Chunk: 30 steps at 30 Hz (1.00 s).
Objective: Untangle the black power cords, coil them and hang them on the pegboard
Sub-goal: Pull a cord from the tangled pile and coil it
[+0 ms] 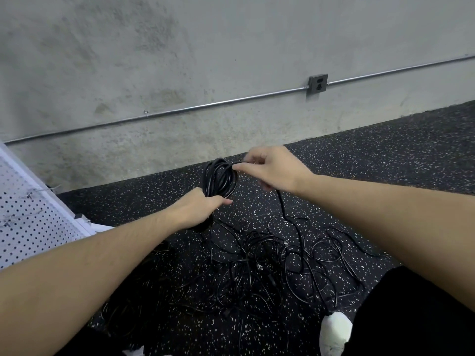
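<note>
Forearms filled the near edge of the view, reaching out over the floor (385, 160). At nine o'clock the white pegboard (33, 227) leaned in, cut off by the frame, with a few wire hooks (28, 195) just readable on it; how many were free could not be told.

Just left of centre the left hand (198, 209) had its fingers curled round the bottom of the coil (219, 179), its grip closed on the bunched loops. The coil stood upright above that hand, toward twelve o'clock from it. To its right, the right hand (275, 170) pinched a strand of the same cord between thumb and forefinger at the coil's top, at about one o'clock from the coil, the other fingers loosely bent. From under that hand the free length (281, 204) dropped toward six o'clock into the tangle of cords (264, 268) on the floor.

To do this step well, I judged each new loop should match those already held, laid flat against them without a twist, while the left grip kept the bundle tight and the right hand fed slack gently so no knot got dragged up from the heap.

Black cord on dark speckled floor made the tangle hard to trace; the number of cords and the plugs could not be told. At five o'clock a white shoe (334, 332) showed only partly.
</note>
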Motion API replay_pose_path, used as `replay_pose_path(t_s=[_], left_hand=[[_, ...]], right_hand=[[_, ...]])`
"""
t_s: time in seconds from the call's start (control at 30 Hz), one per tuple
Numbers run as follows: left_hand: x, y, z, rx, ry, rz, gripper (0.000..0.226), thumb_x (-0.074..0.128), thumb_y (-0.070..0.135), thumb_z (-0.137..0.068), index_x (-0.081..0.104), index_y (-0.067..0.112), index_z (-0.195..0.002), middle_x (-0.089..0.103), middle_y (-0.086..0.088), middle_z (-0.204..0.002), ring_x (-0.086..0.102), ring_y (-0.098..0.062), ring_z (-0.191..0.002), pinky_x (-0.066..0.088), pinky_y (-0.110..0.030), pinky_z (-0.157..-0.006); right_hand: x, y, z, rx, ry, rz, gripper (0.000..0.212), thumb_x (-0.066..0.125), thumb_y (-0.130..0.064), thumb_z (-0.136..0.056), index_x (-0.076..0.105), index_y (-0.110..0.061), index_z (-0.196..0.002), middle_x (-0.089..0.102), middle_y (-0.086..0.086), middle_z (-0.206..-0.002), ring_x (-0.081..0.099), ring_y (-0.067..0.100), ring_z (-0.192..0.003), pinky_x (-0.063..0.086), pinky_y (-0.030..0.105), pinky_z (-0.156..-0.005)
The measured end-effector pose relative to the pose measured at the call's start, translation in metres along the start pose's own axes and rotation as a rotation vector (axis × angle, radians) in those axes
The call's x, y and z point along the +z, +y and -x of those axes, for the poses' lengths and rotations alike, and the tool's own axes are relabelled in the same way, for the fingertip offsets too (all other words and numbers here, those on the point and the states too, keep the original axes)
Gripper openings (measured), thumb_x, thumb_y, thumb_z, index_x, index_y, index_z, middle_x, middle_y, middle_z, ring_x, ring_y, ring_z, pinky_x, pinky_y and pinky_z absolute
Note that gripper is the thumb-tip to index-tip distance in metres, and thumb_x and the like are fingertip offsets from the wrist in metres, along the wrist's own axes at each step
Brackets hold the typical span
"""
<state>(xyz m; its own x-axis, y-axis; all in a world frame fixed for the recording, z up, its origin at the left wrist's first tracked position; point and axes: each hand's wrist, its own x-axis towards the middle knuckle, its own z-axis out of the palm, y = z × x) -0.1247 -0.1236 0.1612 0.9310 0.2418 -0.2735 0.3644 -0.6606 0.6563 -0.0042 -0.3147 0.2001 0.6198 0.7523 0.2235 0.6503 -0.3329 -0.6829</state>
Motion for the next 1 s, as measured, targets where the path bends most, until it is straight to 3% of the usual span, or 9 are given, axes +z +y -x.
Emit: replay_pose_path(t_s=[0.1, 0.23, 0.43, 0.57, 0.63, 0.67, 0.77, 0.87, 1.0], left_hand=[[0.004, 0.004, 0.001, 0.046, 0.011, 0.0, 0.022, 0.055, 0.053, -0.098, 0.075, 0.049, -0.108, 0.066, 0.002, -0.099, 0.066, -0.022, -0.097, 0.048, -0.035, -0.095], [0.004, 0.008, 0.001, 0.067, 0.015, 0.078, 0.026, 0.055, 0.053, -0.096, 0.078, 0.049, -0.086, 0.055, -0.002, -0.073, 0.055, -0.016, -0.068, 0.046, -0.036, -0.079], [0.008, 0.024, 0.008, 0.219, 0.037, 0.176, 0.079, 0.044, 0.065, -0.073, 0.074, -0.002, -0.103, 0.056, -0.017, -0.076, 0.049, -0.02, -0.065, 0.047, -0.033, -0.073], [0.014, 0.041, 0.016, 0.338, 0.023, 0.277, 0.047, 0.043, 0.042, -0.084, 0.081, 0.019, -0.101, 0.058, -0.012, -0.081, 0.048, -0.007, -0.06, 0.04, -0.029, -0.065], [0.015, 0.046, 0.022, 0.36, 0.041, 0.295, 0.038, 0.043, 0.029, -0.094, 0.081, 0.021, -0.095, 0.053, -0.022, -0.085, 0.052, -0.005, -0.057, 0.04, -0.045, -0.067], [0.014, 0.047, 0.023, 0.357, 0.049, 0.289, 0.038, 0.043, 0.026, -0.096, 0.08, 0.021, -0.092, 0.037, -0.034, -0.113, 0.052, -0.012, -0.056, 0.041, -0.054, -0.068], [0.014, 0.041, 0.023, 0.313, 0.006, 0.357, 0.039, 0.041, 0.031, -0.085, 0.08, 0.027, -0.083, 0.05, -0.036, -0.08, 0.044, -0.028, -0.058, 0.041, -0.041, -0.058], [0.018, 0.042, 0.021, 0.253, -0.034, 0.439, 0.045, 0.039, 0.033, -0.085, 0.082, 0.028, -0.098, 0.065, -0.02, -0.085, 0.061, -0.019, -0.068, 0.05, -0.029, -0.063], [0.017, 0.045, 0.019, 0.228, -0.092, 0.555, 0.041, 0.039, 0.017, -0.101, 0.079, 0.016, -0.11, 0.077, -0.008, -0.105, 0.07, -0.025, -0.103, 0.051, -0.041, -0.094]], right_hand=[[0.0, 0.002, -0.004, 0.041, 0.075, 0.064, 0.048, 0.065, -0.057, -0.091, 0.048, -0.018, -0.068, 0.048, -0.006, -0.056, 0.038, 0.008, -0.047, 0.04, 0.029, -0.053], [0.0, -0.002, -0.01, 0.106, 0.014, -0.218, 0.033, 0.058, -0.043, -0.1, 0.058, -0.012, -0.091, 0.045, -0.008, -0.06, 0.036, 0.006, -0.048, 0.033, 0.023, -0.05], [0.009, -0.008, -0.014, 0.138, 0.154, -0.585, 0.012, 0.063, -0.038, -0.099, 0.067, -0.028, -0.092, 0.067, 0.003, -0.091, 0.057, 0.019, -0.075, 0.047, 0.033, -0.07], [0.011, -0.013, -0.014, 0.164, 0.179, -0.847, 0.012, 0.062, -0.026, -0.101, 0.054, -0.028, -0.11, 0.065, 0.01, -0.109, 0.069, 0.02, -0.084, 0.058, 0.035, -0.064], [0.012, -0.015, -0.013, 0.209, 0.161, -0.931, 0.026, 0.062, -0.027, -0.101, 0.048, -0.03, -0.122, 0.068, 0.014, -0.108, 0.071, 0.023, -0.083, 0.061, 0.038, -0.068], [0.013, -0.017, -0.012, 0.237, 0.153, -0.964, 0.032, 0.062, -0.028, -0.101, 0.044, -0.029, -0.128, 0.069, 0.015, -0.105, 0.071, 0.023, -0.08, 0.061, 0.038, -0.068], [0.02, -0.025, -0.016, 0.306, 0.185, -1.027, 0.033, 0.059, -0.028, -0.102, 0.045, -0.023, -0.132, 0.062, 0.007, -0.088, 0.062, 0.014, -0.065, 0.054, 0.031, -0.06], [0.024, -0.029, -0.025, 0.326, 0.24, -1.1, 0.02, 0.059, -0.027, -0.102, 0.052, -0.021, -0.12, 0.049, -0.001, -0.075, 0.045, 0.007, -0.053, 0.039, 0.023, -0.05], [0.024, -0.028, -0.028, 0.358, 0.243, -1.184, 0.011, 0.058, -0.026, -0.103, 0.052, -0.022, -0.112, 0.046, -0.002, -0.071, 0.041, 0.008, -0.05, 0.035, 0.025, -0.052]])
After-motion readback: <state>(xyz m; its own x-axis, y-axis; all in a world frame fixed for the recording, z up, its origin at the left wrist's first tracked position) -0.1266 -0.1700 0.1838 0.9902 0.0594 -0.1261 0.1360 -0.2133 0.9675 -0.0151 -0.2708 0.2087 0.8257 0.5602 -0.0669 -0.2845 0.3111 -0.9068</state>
